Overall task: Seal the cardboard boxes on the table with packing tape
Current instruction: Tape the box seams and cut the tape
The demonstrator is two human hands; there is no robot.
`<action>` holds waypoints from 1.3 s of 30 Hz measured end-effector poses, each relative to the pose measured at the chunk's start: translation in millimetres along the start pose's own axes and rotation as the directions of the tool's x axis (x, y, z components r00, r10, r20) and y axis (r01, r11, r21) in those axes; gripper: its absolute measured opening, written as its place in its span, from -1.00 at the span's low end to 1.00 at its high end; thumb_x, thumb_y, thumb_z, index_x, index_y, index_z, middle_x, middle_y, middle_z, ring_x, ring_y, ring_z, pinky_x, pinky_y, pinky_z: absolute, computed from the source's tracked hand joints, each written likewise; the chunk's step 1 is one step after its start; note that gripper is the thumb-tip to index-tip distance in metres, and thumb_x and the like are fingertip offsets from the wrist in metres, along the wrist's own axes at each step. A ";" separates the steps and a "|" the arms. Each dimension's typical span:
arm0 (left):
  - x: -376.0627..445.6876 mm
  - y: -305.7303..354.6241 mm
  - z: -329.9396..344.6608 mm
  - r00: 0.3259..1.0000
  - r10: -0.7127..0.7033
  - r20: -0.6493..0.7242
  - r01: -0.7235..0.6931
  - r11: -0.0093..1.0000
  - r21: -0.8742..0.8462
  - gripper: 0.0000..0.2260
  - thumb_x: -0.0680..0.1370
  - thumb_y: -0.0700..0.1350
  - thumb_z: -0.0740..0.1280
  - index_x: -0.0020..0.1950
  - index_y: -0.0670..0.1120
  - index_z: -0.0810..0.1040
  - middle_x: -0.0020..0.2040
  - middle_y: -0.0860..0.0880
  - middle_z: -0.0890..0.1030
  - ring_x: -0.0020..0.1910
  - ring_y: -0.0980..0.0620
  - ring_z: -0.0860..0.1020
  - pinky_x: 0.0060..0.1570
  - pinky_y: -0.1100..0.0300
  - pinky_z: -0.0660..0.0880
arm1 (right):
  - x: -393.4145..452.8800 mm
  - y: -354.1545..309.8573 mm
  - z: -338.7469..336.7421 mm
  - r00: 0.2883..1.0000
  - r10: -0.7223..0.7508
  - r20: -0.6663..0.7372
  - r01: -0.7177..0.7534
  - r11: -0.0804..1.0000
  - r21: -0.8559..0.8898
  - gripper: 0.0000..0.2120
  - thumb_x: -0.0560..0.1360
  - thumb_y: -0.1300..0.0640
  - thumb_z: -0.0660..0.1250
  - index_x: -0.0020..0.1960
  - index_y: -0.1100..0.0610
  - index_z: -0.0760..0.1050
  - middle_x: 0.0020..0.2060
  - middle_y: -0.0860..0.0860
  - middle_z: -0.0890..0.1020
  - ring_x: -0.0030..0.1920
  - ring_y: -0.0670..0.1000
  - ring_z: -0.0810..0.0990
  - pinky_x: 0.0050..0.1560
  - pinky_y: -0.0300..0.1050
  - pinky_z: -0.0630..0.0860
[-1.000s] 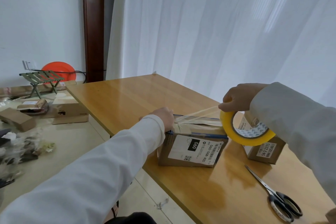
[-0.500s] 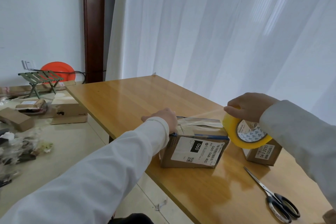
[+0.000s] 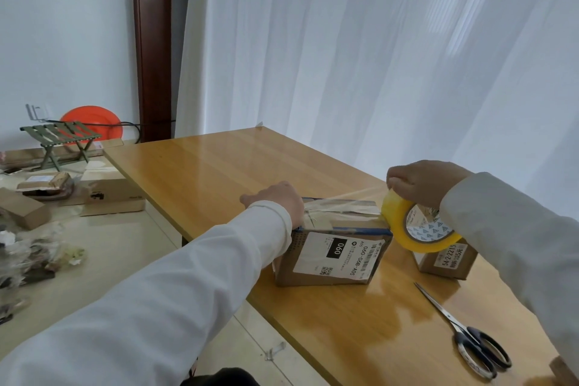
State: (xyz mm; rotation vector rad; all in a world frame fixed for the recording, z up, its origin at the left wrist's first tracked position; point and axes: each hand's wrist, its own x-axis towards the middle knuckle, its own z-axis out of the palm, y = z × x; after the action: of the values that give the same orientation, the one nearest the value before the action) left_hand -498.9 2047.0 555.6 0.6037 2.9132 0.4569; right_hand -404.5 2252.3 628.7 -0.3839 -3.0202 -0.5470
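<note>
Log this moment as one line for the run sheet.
left hand presses box top | right hand grips tape roll at box's right edge | strip laid across top | scissors idle on table

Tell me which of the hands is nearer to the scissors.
Right. The right hand grips the tape roll directly beyond the scissors; the left hand presses the labelled box farther left.

The right hand (image 3: 423, 181) has lowered the tape roll (image 3: 419, 229) to the box (image 3: 332, 247) edge, flattening the strip.
</note>
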 end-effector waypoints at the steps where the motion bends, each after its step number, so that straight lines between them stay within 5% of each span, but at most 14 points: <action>1: -0.9 1.7 -0.8 1.000 -0.003 -0.013 0.003 1.000 0.016 -0.69 0.59 -0.18 0.06 0.33 -0.15 0.29 0.07 -0.08 0.47 0.11 -0.15 0.45 0.26 -0.13 0.18 | -1.0 -1.2 6.4 1.000 0.006 0.000 -0.006 0.999 -0.048 -0.71 0.63 -0.01 -0.06 0.00 -0.01 0.43 -0.10 0.00 0.60 -0.11 0.02 0.54 -0.24 -0.17 0.36; 6: -1.7 6.5 -2.6 0.999 -0.006 -0.035 0.007 1.000 0.011 -0.72 0.58 -0.17 0.11 0.29 -0.14 0.33 -0.07 -0.06 0.45 0.02 -0.13 0.47 0.27 -0.10 0.19 | -4.2 -2.0 43.4 1.000 0.009 0.009 -0.009 1.000 -0.003 -0.66 0.62 0.04 -0.10 -0.06 0.06 0.43 -0.16 0.02 0.59 -0.15 0.01 0.55 -0.06 -0.04 0.53; 14: -3.2 6.3 -2.2 0.999 0.016 -0.045 -0.016 1.000 -0.003 -0.75 0.62 -0.12 0.08 0.27 -0.14 0.31 -0.03 -0.07 0.46 -0.04 -0.11 0.43 0.19 -0.04 0.25 | 3.7 4.4 47.9 0.999 0.001 0.042 -0.004 0.997 0.076 -0.65 0.62 0.07 -0.07 -0.07 0.12 0.47 -0.19 0.05 0.59 -0.14 0.04 0.56 -0.15 -0.08 0.47; 16: -6.6 5.1 -1.4 0.996 0.071 -0.045 -0.071 0.997 0.000 -0.77 0.65 0.03 0.04 0.19 -0.07 0.32 0.03 -0.08 0.50 0.02 -0.12 0.48 0.20 -0.03 0.27 | 5.7 3.9 48.4 0.998 0.005 0.063 -0.011 0.996 0.091 -0.65 0.62 0.08 -0.06 -0.06 0.13 0.48 -0.17 0.06 0.60 -0.11 0.04 0.57 -0.14 -0.09 0.48; 19: -7.0 4.1 -0.9 0.999 0.052 -0.008 -0.052 0.998 -0.033 -0.48 0.51 0.40 0.02 0.06 -0.05 0.29 -0.07 -0.04 0.52 -0.05 -0.10 0.49 0.12 -0.03 0.30 | 9.8 0.5 49.8 0.993 0.004 0.118 -0.017 0.994 0.104 -0.66 0.61 0.07 -0.05 -0.16 0.08 0.44 -0.19 0.02 0.57 -0.11 0.03 0.54 -0.11 -0.09 0.48; 24: -1.1 3.4 1.1 0.998 0.056 0.007 -0.055 0.998 -0.028 -0.35 0.40 0.51 0.01 0.10 -0.03 0.35 -0.04 -0.01 0.56 -0.02 -0.07 0.52 0.11 -0.02 0.36 | 15.4 -6.6 50.3 0.983 0.020 0.183 -0.034 0.997 0.073 -0.67 0.62 0.03 -0.03 -0.19 -0.02 0.43 -0.16 -0.03 0.57 -0.08 0.00 0.53 -0.07 -0.12 0.46; 31: 1.0 5.5 -1.3 0.997 0.067 0.049 -0.066 0.998 -0.020 -0.40 0.44 0.48 0.05 0.09 -0.03 0.36 -0.03 -0.01 0.55 -0.01 -0.06 0.52 0.07 0.02 0.38 | 13.1 -8.9 53.2 0.983 0.023 0.181 -0.049 0.990 0.136 -0.68 0.63 0.07 -0.06 -0.26 -0.02 0.30 -0.27 -0.04 0.49 -0.12 0.02 0.50 0.00 -0.07 0.47; 35: 6.9 9.1 -3.4 0.990 0.069 0.125 -0.073 0.997 0.027 -0.44 0.48 0.43 0.04 0.08 -0.04 0.36 -0.02 -0.04 0.55 0.04 -0.09 0.53 0.21 -0.04 0.36 | 10.0 -13.4 51.3 0.985 0.046 0.164 -0.063 0.993 0.099 -0.72 0.63 0.07 -0.07 -0.13 0.00 0.37 -0.14 0.01 0.56 -0.05 0.03 0.55 0.04 -0.04 0.52; 39: 15.1 22.6 -15.4 0.989 0.134 0.066 -0.146 0.960 0.238 -0.55 0.59 0.24 0.03 0.26 -0.04 0.43 0.21 -0.07 0.51 0.28 -0.14 0.41 0.36 -0.22 0.10 | 11.3 -28.4 42.7 0.974 0.064 0.215 -0.079 0.995 0.058 -0.68 0.64 0.08 -0.09 0.05 0.05 0.44 0.05 0.03 0.58 0.05 0.04 0.53 0.07 -0.05 0.48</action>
State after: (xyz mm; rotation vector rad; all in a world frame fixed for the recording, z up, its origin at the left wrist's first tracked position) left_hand -507.3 2068.8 576.3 0.8451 2.9119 0.0965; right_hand -422.8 2244.3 580.2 -0.5807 -3.2024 -0.4254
